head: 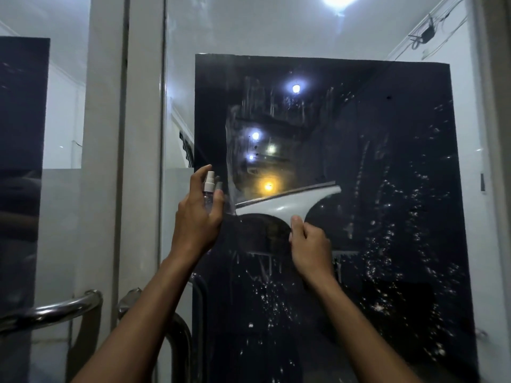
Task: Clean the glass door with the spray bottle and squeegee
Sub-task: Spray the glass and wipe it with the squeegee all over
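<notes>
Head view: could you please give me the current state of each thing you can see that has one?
Spray bottle: upright, held in the left hand, nozzle toward the glass.
Squeegee: blade against the glass, tilted, gripped by the right hand.
Glass door: wet, droplets at right and below, wiped streaks above the blade.
Ceiling light: on.
Door handle: untouched.

White walls [63, 111], a bright ceiling lamp [336, 0], and possibly stair rails [188, 150] behind.
</notes>
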The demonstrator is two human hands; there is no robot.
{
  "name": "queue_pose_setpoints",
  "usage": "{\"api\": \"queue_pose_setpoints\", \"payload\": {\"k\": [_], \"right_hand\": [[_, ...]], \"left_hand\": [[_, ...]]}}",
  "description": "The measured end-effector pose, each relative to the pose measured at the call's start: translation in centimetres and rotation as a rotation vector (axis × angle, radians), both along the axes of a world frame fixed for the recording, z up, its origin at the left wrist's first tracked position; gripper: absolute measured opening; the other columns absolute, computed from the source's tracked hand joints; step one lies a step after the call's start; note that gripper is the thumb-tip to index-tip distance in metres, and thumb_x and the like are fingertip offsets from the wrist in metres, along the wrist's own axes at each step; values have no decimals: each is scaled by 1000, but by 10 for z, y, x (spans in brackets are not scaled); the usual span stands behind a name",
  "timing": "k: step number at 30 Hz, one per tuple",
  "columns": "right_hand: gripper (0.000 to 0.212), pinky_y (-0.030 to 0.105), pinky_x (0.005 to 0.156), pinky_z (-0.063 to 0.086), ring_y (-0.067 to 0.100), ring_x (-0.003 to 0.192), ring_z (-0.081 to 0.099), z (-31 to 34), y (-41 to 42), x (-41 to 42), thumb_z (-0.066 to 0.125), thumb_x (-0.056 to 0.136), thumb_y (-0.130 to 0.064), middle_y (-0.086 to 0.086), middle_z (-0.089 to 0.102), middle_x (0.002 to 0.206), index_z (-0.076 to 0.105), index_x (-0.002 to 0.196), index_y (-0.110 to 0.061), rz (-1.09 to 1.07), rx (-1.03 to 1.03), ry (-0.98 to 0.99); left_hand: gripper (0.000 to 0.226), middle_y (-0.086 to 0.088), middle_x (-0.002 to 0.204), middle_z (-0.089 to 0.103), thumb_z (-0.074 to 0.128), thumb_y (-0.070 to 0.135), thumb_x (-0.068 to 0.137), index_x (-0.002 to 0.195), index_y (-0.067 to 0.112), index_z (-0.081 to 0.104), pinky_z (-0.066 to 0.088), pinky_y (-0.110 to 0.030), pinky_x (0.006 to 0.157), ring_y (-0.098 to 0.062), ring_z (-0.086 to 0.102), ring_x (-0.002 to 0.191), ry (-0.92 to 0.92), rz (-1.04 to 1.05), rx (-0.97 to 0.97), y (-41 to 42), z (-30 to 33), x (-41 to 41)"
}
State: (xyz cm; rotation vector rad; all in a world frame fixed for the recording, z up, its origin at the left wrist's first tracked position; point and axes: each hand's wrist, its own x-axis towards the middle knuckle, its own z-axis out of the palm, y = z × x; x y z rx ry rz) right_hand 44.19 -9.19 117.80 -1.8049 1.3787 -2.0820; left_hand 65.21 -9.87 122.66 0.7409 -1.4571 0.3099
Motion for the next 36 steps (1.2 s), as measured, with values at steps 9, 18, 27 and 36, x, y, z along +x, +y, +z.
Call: {"api": "queue_pose_setpoints", "payload": {"k": [9, 18, 27, 36], "right_hand": [[61, 30, 59, 37, 8, 70, 55, 100, -14, 8, 31, 95, -75, -8, 62, 78, 72, 89, -29, -112, 135, 904], [66, 40, 82, 47, 24, 95, 59, 108, -20, -79, 24, 90, -82, 0, 67, 110, 68, 102, -34, -249, 373, 1022], [91, 47, 97, 50, 25, 112, 62, 94, 1, -158, 13, 72, -92, 0, 67, 129, 72, 112, -35, -335, 502, 942], [67, 38, 77, 51, 19, 77, 62, 78, 29, -141, 26, 82, -84, -6, 68, 80, 70, 75, -33, -217, 288, 706]], "left_hand": [[45, 11, 86, 55, 52, 31, 103, 145, 31, 36, 40, -19, 58, -3, 57, 72, 7, 29, -7, 1, 6, 0], [44, -3, 99, 65, 52, 30, 103, 144, 34, 37, 46, -30, 63, -17, 63, 77, 8, -2, 44, -10, -4, -10], [44, -2, 98, 65, 53, 30, 103, 144, 35, 38, 45, -32, 66, -16, 62, 76, 6, -1, 35, -2, -5, -18], [44, -4, 92, 64, 53, 30, 103, 144, 34, 37, 50, -36, 64, -22, 63, 74, -6, 52, 51, 17, -13, 8]]}}
